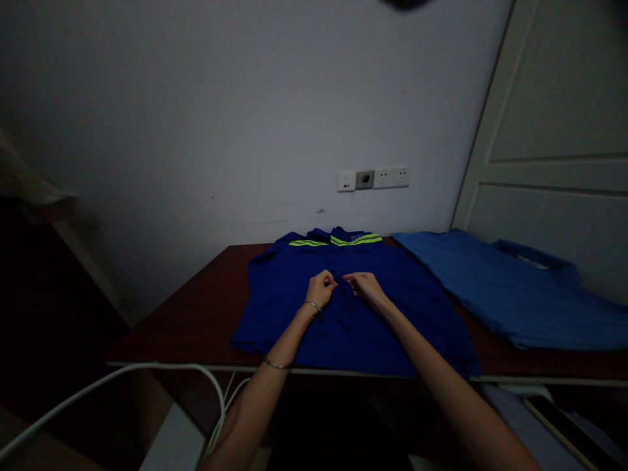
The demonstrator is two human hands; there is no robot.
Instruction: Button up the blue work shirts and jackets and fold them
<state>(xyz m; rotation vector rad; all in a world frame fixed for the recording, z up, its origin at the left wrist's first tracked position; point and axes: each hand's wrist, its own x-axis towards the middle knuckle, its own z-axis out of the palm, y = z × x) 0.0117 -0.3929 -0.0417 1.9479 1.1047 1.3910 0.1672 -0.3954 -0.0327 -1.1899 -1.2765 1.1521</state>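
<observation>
Head view: a deep-blue work jacket (284, 281) lies spread on a dark reddish-brown bench (206, 294), its collar end toward the wall (220, 118) and its lower hem reaching the bench's front edge. Yellow-green reflective stripes (356, 240) cross its upper part. Both hands are over the middle of the jacket, close together at the front. The left hand (320, 289) is curled, thumb and fingertips drawn close to each other; the right hand (367, 288) is partly curled, its index finger pointing toward the left one, with a narrow gap between the two. Whether either hand pinches the cloth, I cannot tell in this dim light. A dark, loose fold (345, 315) shows just below them. One bracelet (313, 305) circles the left wrist, another (277, 364) the forearm. Right of the jacket lies a lighter blue garment (490, 281), near a panelled door (554, 98). Wall sockets (391, 177) sit above the bench, and a white cable (147, 366) loops at the lower left.
</observation>
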